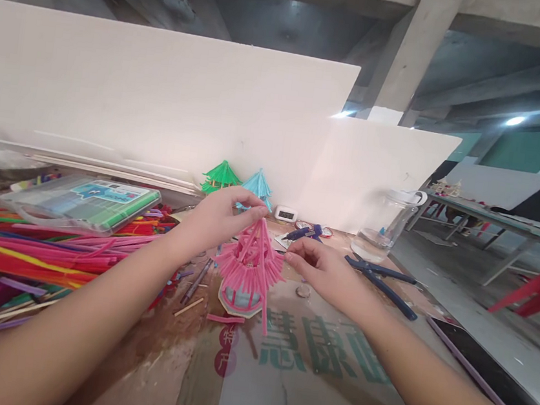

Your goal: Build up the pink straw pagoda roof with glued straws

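A small pink pavilion model (250, 262) made of fuzzy pipe cleaners stands upright on the table, with a layered roof and a pale base. My left hand (227, 217) pinches the peak where the pink pipe cleaners (260, 237) meet, thumb and fingers closed. One long strand slants down the front right, past the base. Just right of the roof is my right hand (314, 263), loosely curled, a gap between thumb and forefinger and nothing visible in it. A short pink piece (225, 319) lies before the base.
Bundled pipe cleaners (50, 249) and a plastic case (87, 204) crowd the left. Green (222, 176) and blue (258, 185) pavilions stand behind, near a small clock (285, 214) and glue gun (305, 232). Rightward are a jug (384, 228), pliers (383, 277) and a phone (488, 377).
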